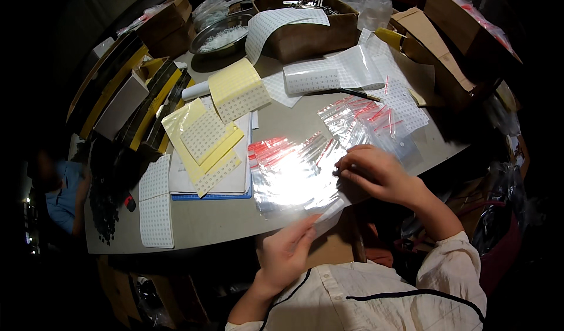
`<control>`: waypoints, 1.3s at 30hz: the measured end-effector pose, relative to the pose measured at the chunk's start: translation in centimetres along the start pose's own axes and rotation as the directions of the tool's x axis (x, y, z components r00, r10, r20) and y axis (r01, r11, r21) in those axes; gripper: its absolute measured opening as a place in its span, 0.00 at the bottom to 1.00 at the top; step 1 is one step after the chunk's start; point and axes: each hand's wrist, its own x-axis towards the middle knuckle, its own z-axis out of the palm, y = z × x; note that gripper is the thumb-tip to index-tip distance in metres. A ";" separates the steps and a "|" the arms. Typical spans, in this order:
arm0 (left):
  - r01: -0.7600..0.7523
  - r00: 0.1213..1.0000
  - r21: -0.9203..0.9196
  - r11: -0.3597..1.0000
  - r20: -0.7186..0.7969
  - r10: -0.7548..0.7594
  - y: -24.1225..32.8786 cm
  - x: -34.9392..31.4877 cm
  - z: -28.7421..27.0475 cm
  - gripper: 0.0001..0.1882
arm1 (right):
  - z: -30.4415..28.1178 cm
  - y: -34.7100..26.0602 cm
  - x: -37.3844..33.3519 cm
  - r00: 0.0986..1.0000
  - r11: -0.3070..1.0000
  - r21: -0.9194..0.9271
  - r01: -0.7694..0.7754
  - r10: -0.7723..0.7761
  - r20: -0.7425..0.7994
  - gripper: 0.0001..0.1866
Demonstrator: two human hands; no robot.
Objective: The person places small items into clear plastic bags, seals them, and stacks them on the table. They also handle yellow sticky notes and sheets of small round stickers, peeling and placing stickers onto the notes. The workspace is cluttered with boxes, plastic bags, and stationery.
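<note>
Clear zip bags with red strips lie in an overlapping pile at the table's front edge, the middle washed out by glare. My left hand is at the near edge of this pile, its thumb and fingers pinched on a clear plastic bag. Over the pile's right side is my right hand, fingers curled and closed, with something small and dark at the fingertips that I cannot make out. Beyond it, more zip bags are fanned out.
Yellow sticker sheets lie on papers to the left, near a white sticker sheet and small black pieces. A black pen, metal bowl and cardboard box stand farther back. A person in blue is at far left.
</note>
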 end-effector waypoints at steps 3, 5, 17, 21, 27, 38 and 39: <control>-0.224 0.971 0.073 0.972 0.097 0.216 1.1 1.7 0.5 0.14 | -0.1 1.7 -0.2 0.999 0.994 -0.108 0.019 -0.024 -0.042 0.07; -0.394 0.919 0.178 0.902 0.113 0.379 0.9 3.7 1.6 0.13 | -0.3 2.4 -0.1 0.998 0.989 -0.150 0.009 -0.018 -0.059 0.08; -0.388 0.913 0.167 0.906 0.207 0.352 -1.4 5.1 1.8 0.09 | 1.1 1.5 3.5 0.967 0.966 -0.157 0.207 -0.226 -0.117 0.09; -0.369 0.919 0.133 0.920 0.202 0.340 -2.0 4.6 1.4 0.09 | 3.2 1.0 4.1 0.978 0.971 -0.123 0.207 -0.203 0.048 0.21; -0.408 0.902 0.133 0.903 0.212 0.376 -2.1 4.8 1.3 0.11 | 1.5 0.6 4.7 0.961 0.992 -0.029 0.123 -0.112 0.253 0.10; -0.153 0.988 -0.269 0.951 -0.029 0.151 -1.6 2.8 -1.2 0.15 | -1.0 -2.9 1.1 0.977 0.894 0.397 -0.206 0.164 0.138 0.19; -0.090 0.995 -0.356 0.930 -0.067 0.071 -1.5 2.3 -1.9 0.16 | -0.8 -3.6 0.9 0.967 0.831 0.495 -0.252 0.204 0.150 0.19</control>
